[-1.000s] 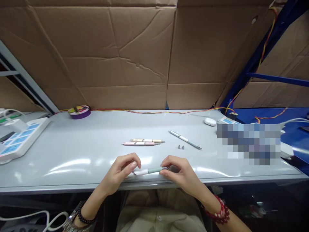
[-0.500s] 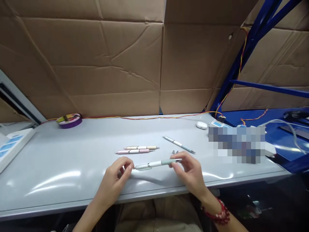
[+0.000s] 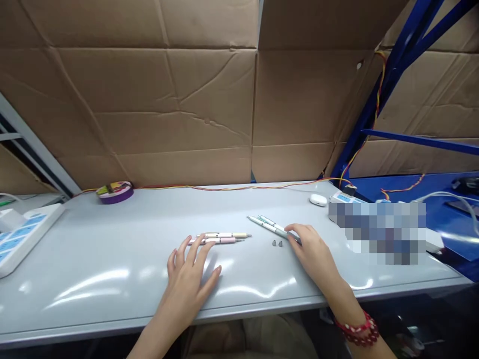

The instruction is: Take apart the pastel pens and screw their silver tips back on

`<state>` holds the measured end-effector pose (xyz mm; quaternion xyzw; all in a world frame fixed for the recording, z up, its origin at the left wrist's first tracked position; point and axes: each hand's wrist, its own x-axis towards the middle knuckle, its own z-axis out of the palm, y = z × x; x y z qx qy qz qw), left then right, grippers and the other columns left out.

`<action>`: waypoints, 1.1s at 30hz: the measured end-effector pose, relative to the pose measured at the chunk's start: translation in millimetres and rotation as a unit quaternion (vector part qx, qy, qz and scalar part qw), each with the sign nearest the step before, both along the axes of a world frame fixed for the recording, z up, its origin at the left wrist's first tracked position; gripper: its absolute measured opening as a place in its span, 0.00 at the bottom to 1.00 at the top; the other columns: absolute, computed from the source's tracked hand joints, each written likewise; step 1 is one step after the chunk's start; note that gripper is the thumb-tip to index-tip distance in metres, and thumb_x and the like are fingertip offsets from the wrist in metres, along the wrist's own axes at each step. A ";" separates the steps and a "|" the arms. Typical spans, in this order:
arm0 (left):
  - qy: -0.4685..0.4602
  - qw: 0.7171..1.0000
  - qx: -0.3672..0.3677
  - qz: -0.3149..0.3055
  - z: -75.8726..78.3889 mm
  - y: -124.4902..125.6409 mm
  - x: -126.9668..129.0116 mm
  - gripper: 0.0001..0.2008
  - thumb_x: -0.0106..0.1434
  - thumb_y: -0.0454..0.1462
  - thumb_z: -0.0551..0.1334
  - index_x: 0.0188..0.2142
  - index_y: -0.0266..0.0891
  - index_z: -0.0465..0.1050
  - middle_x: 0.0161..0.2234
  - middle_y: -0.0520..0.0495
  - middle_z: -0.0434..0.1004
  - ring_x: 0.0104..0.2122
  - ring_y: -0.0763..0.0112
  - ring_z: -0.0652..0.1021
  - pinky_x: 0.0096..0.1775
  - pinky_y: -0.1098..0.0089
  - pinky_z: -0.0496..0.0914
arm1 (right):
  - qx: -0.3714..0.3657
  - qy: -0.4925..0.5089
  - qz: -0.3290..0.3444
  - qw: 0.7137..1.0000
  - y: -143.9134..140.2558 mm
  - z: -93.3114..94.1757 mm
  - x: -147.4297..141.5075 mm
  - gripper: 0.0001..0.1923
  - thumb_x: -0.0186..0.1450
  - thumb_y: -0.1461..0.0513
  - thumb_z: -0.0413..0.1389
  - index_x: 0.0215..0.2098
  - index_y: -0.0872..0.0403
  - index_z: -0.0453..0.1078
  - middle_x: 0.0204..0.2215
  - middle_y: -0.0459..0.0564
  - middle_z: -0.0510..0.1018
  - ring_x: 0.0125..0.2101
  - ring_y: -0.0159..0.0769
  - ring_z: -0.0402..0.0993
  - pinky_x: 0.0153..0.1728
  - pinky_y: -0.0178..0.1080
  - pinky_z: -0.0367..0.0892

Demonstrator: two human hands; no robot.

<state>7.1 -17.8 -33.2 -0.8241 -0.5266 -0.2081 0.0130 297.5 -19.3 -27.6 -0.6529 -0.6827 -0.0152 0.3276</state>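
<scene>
Flanking the right hand (image 3: 312,247): two grey tips (image 3: 277,243), seemingly clear.

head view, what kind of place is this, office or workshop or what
Probably a small workshop or packing bench: a grey worktable walled by flattened cardboard, blue metal racking and loose coloured wiring.

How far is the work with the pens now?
Two green pens lie side by side under the right hand: those look done. The left hand reaches the pink pen beside the beige pen. Two small grey tips lie loose, not fitted.
</scene>
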 end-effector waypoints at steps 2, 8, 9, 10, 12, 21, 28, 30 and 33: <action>0.015 1.000 -0.003 0.000 -1.3 -0.5 0.9 0.23 0.65 0.43 0.50 0.59 0.44 0.55 0.59 0.45 0.58 0.59 0.49 0.51 0.54 0.44 0.49 | 0.000 -0.002 0.016 1.000 0.4 0.8 -0.5 0.09 0.66 0.62 0.46 0.38 0.52 0.67 0.37 0.51 0.74 0.40 0.44 0.68 0.35 0.42 0.65; 0.028 1.000 -0.007 -0.007 -1.8 -1.1 1.6 0.26 0.66 0.45 0.49 0.62 0.43 0.50 0.59 0.43 0.58 0.60 0.47 0.51 0.54 0.41 0.48 | -0.039 -0.010 0.072 0.997 1.4 2.2 -1.6 0.07 0.65 0.59 0.50 0.36 0.52 0.69 0.32 0.49 0.74 0.36 0.41 0.69 0.36 0.42 0.66; 0.033 0.999 -0.009 -0.008 -2.0 -0.7 1.4 0.26 0.66 0.46 0.49 0.62 0.43 0.50 0.60 0.43 0.56 0.60 0.46 0.51 0.54 0.40 0.48 | -0.044 -0.011 0.071 0.996 1.4 1.8 -1.9 0.06 0.64 0.59 0.52 0.36 0.52 0.69 0.32 0.49 0.74 0.36 0.41 0.69 0.36 0.42 0.66; 0.037 0.999 -0.012 -0.011 -2.3 -0.1 1.2 0.26 0.66 0.46 0.49 0.62 0.43 0.51 0.60 0.43 0.55 0.60 0.45 0.51 0.53 0.40 0.49 | -0.048 -0.011 0.071 0.996 1.4 1.4 -2.1 0.06 0.63 0.59 0.53 0.36 0.52 0.69 0.31 0.49 0.74 0.36 0.42 0.69 0.35 0.43 0.66; 0.044 0.999 -0.018 -0.020 -3.1 0.9 0.8 0.26 0.66 0.47 0.49 0.61 0.43 0.51 0.60 0.43 0.56 0.60 0.45 0.51 0.53 0.39 0.48 | -0.058 -0.012 0.073 0.996 1.5 0.6 -2.1 0.05 0.63 0.59 0.54 0.33 0.52 0.69 0.30 0.49 0.74 0.35 0.42 0.69 0.35 0.43 0.66; 0.000 0.999 -0.048 -0.024 -1.3 1.7 -0.6 0.23 0.67 0.45 0.49 0.59 0.40 0.55 0.49 0.41 0.65 0.50 0.54 0.63 0.52 0.48 0.57 | -0.069 0.016 0.072 0.995 0.6 0.1 1.5 0.06 0.64 0.59 0.51 0.34 0.52 0.69 0.29 0.49 0.74 0.32 0.41 0.70 0.33 0.41 0.66; -0.033 0.998 -0.048 -0.004 0.3 -1.5 -0.1 0.19 0.67 0.42 0.49 0.55 0.40 0.59 0.51 0.38 0.59 0.51 0.53 0.61 0.50 0.49 0.60 | -0.030 0.055 0.075 0.995 -9.3 9.8 -5.8 0.07 0.65 0.59 0.50 0.36 0.52 0.68 0.33 0.49 0.74 0.34 0.40 0.71 0.36 0.41 0.67; -0.038 0.998 -0.044 -0.011 1.4 -1.6 0.4 0.15 0.66 0.40 0.50 0.51 0.41 0.62 0.52 0.40 0.59 0.53 0.54 0.60 0.53 0.45 0.53 | -0.027 0.068 0.088 0.993 -13.3 13.5 -9.9 0.07 0.64 0.60 0.50 0.36 0.52 0.68 0.33 0.49 0.75 0.34 0.39 0.72 0.36 0.40 0.67; -0.037 0.997 -0.063 -0.033 3.9 0.1 1.2 0.11 0.67 0.37 0.49 0.47 0.44 0.63 0.46 0.45 0.67 0.47 0.59 0.66 0.53 0.46 0.53 | -0.049 0.099 0.126 0.986 -18.4 17.4 -16.7 0.06 0.64 0.62 0.50 0.37 0.51 0.68 0.33 0.46 0.76 0.33 0.36 0.72 0.36 0.38 0.67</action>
